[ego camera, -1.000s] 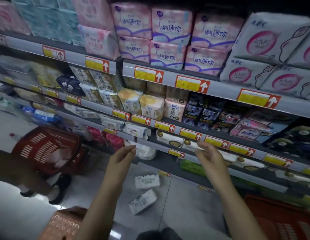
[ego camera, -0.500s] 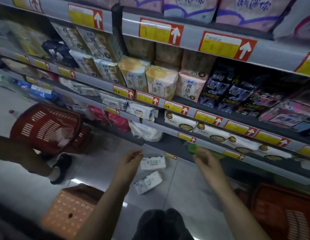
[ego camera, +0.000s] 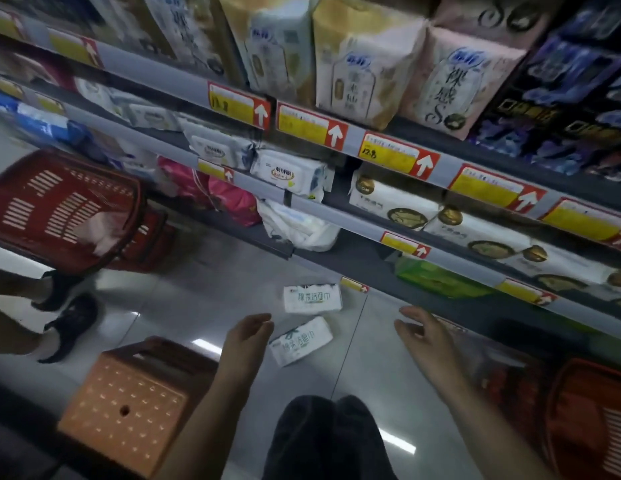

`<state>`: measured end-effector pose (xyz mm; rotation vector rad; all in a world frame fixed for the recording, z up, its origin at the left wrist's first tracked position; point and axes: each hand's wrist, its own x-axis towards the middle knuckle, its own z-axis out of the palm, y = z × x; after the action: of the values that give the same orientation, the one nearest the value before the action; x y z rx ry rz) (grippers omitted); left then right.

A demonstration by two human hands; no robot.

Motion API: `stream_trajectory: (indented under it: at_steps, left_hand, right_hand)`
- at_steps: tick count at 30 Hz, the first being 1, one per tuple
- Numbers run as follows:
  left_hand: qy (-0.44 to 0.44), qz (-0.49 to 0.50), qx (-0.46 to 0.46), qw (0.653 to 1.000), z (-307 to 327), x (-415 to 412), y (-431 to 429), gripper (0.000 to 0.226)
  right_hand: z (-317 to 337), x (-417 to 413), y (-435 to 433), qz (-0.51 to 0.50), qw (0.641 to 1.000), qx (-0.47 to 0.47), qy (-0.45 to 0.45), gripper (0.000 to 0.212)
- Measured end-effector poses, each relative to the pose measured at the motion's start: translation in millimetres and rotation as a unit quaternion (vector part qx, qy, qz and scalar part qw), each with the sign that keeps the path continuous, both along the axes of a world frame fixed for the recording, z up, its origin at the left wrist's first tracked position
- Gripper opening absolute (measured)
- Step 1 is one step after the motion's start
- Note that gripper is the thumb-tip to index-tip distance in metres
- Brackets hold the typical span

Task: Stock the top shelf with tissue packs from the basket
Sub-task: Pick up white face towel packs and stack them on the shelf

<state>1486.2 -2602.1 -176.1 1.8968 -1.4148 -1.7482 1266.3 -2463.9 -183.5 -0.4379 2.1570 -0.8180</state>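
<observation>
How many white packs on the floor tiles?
2. The far pack lies by the bottom shelf edge; the near pack lies just right of the left hand. Others may be hidden.

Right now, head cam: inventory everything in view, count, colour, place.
far tissue pack: 1, white, floor by the lowest shelf
near tissue pack: 1, white, floor, nearer the person
left basket: 1, red, tilted, left
right basket: 1, red, bottom right corner
stool: 1, orange, floor, bottom left
price tags: many, yellow and red, along shelf fronts
green pack: 1, green, lowest shelf
shoes: 2, black, another person's, left edge
left hand: 1, empty, beside near tissue pack
right hand: 1, empty, before the lowest shelf
</observation>
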Motion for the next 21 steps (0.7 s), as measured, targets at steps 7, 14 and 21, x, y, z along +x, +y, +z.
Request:
stream_trajectory:
  at_steps: [7,14,21]
  left_hand:
    - [-0.025,0.005,0.006,1.000,-75,4,-14,0.025]
    - [-0.056,0.001,0.027,0.998,-162,16,-12,0.028]
    - [-0.096,0.018,0.052,0.994,-246,27,-15,0.029]
  right_hand:
    - [-86,8,-13,0.028,0.999,0.026,-0.013,0.032]
    - [-180,23,-13,0.048,0.995,0.073,-0.043,0.035]
    - [-267,30,-11,0.052,0.990,0.107,-0.075,0.040]
